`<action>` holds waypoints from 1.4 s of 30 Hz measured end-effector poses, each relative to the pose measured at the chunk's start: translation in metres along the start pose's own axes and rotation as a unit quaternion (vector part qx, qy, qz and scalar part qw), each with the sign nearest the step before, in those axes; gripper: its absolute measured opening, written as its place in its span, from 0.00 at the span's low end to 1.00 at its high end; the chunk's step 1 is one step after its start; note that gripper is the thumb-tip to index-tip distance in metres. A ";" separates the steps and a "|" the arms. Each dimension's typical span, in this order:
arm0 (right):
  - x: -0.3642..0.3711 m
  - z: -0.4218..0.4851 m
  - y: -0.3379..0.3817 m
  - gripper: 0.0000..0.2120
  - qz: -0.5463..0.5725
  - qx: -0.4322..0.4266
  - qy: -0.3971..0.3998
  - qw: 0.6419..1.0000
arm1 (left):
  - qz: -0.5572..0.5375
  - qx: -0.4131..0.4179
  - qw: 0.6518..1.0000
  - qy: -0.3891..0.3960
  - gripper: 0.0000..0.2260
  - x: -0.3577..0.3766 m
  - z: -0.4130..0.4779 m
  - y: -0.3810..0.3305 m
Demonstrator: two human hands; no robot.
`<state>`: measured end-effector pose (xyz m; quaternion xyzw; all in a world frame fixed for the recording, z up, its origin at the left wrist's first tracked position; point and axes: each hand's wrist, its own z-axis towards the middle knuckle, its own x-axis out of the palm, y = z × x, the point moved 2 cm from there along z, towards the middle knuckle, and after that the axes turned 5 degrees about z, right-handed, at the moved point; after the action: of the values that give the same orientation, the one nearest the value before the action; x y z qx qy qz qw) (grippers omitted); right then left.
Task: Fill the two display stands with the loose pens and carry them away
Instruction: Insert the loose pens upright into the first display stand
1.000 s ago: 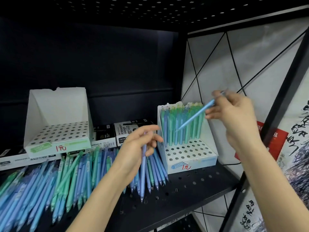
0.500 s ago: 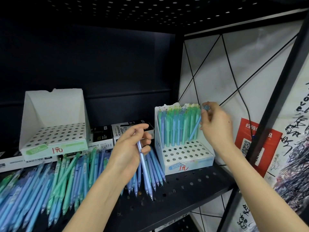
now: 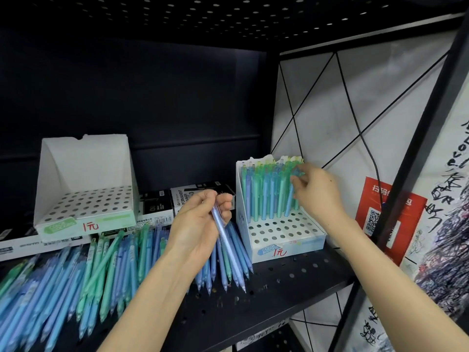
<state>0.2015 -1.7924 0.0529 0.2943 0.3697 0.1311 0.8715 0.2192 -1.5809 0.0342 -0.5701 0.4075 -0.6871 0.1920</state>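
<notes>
Two white perforated display stands sit on the black shelf. The left stand (image 3: 86, 204) holds no pens. The right stand (image 3: 286, 237) has its back rows filled with upright blue and green pens (image 3: 266, 194). My right hand (image 3: 317, 191) pinches the top of a blue pen (image 3: 289, 201) standing in the right end of the front filled row. My left hand (image 3: 200, 224) grips a bundle of blue pens (image 3: 228, 250), tips pointing down. Many loose blue and green pens (image 3: 76, 280) lie on the shelf at the left.
Black-and-white marker boxes (image 3: 187, 199) lie behind the loose pens, between the stands. The perforated shelf (image 3: 279, 288) ends at a black upright post (image 3: 411, 158) on the right. A red QR-code poster (image 3: 380, 219) hangs beyond it. Another shelf sits overhead.
My right hand brought a single blue pen down from mid-air into the right stand, and the pen now stands nearly upright. My left hand stayed by the stand, its bundle shifting slightly.
</notes>
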 end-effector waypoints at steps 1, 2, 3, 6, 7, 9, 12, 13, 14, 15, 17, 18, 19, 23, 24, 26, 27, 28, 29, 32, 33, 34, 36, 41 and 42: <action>0.002 0.001 0.001 0.13 -0.011 0.005 0.014 1.000 | -0.004 -0.002 1.000 0.001 0.05 0.000 0.000 0.000; 0.004 0.001 0.002 0.11 -0.027 0.010 0.028 0.999 | -0.008 -0.004 1.000 0.002 0.05 0.000 0.001 0.001; 0.005 0.001 0.002 0.11 -0.045 0.017 0.035 0.998 | -0.011 -0.007 1.000 0.004 0.05 0.000 0.000 0.001; 0.000 -0.008 0.008 0.12 -0.109 0.015 -0.006 0.994 | -0.024 -0.016 1.000 0.013 0.03 -0.001 0.000 0.000; -0.004 -0.015 0.014 0.12 -0.133 -0.006 -0.046 0.990 | -0.030 -0.017 0.999 0.016 0.05 -0.001 -0.001 -0.001; -0.009 -0.037 0.034 0.13 -0.106 -0.058 -0.089 0.989 | -0.024 -0.015 0.999 0.017 0.07 -0.001 -0.002 -0.003; -0.001 -0.066 0.068 0.12 0.071 -0.072 0.040 0.994 | 0.086 0.004 0.996 0.025 0.07 0.001 -0.005 -0.003; 0.005 -0.072 0.074 0.12 0.103 -0.075 0.076 0.989 | 0.134 0.013 0.991 0.028 0.07 0.002 -0.007 -0.002; 0.011 -0.075 0.077 0.10 0.121 -0.082 0.092 0.985 | 0.170 0.018 0.985 0.030 0.08 0.002 -0.009 -0.001; 0.015 -0.076 0.079 0.08 0.136 -0.086 0.096 0.982 | 0.193 0.022 0.980 0.033 0.09 0.002 -0.010 -0.001; 0.020 -0.076 0.076 0.05 0.163 -0.082 0.094 0.979 | 0.235 0.032 0.970 0.042 0.10 0.004 -0.011 -0.002; 0.020 -0.075 0.073 0.04 0.166 -0.076 0.094 0.979 | 0.259 0.039 0.964 0.049 0.10 0.005 -0.012 -0.003; 0.017 -0.073 0.069 0.04 0.164 -0.069 0.091 0.980 | 0.278 0.046 0.958 0.056 0.10 0.007 -0.011 -0.003; -0.021 -0.051 0.047 0.03 0.203 -0.011 -0.041 0.978 | 0.400 0.120 0.908 0.022 0.14 0.005 -0.003 -0.003; -0.033 -0.044 0.041 0.04 0.216 -0.001 -0.097 0.972 | 0.450 0.145 0.881 0.006 0.16 0.002 -0.001 -0.001; -0.047 -0.034 0.030 0.04 0.178 -0.003 -0.182 0.967 | 0.544 0.179 0.819 -0.007 0.21 -0.002 0.005 0.005; -0.048 -0.029 0.024 0.05 0.151 -0.004 -0.200 0.968 | 0.579 0.185 0.794 -0.004 0.23 -0.004 0.008 0.009; -0.045 -0.026 0.018 0.05 0.128 -0.001 -0.206 0.970 | 0.601 0.181 0.779 0.002 0.25 -0.005 0.010 0.014; -0.042 -0.023 0.013 0.06 0.112 0.004 -0.206 0.972 | 0.611 0.171 0.773 0.010 0.26 -0.005 0.012 0.018; -0.034 -0.018 0.001 0.08 0.099 0.014 -0.213 0.972 | 0.629 0.150 0.762 0.038 0.28 -0.008 0.018 0.028; -0.033 -0.016 -0.002 0.08 0.103 0.014 -0.215 0.971 | 0.636 0.146 0.757 0.045 0.29 -0.009 0.019 0.030; -0.032 -0.015 -0.003 0.08 0.105 0.013 -0.216 0.971 | 0.640 0.143 0.753 0.052 0.29 -0.010 0.020 0.031; -0.029 -0.013 -0.004 0.08 0.106 0.013 -0.215 0.971 | 0.646 0.140 0.748 0.060 0.31 -0.010 0.021 0.034; -0.019 -0.009 -0.006 0.08 0.103 0.027 -0.190 0.976 | 0.642 0.143 0.751 0.057 0.32 -0.010 0.021 0.035; -0.016 -0.009 -0.007 0.08 0.087 0.029 -0.177 0.980 | 0.640 0.141 0.753 0.056 0.32 -0.010 0.021 0.036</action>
<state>0.1841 -1.8017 0.0525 0.3693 0.1864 0.1414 0.8994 0.2348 -1.6017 0.0003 -0.1030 0.5853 -0.4840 0.6423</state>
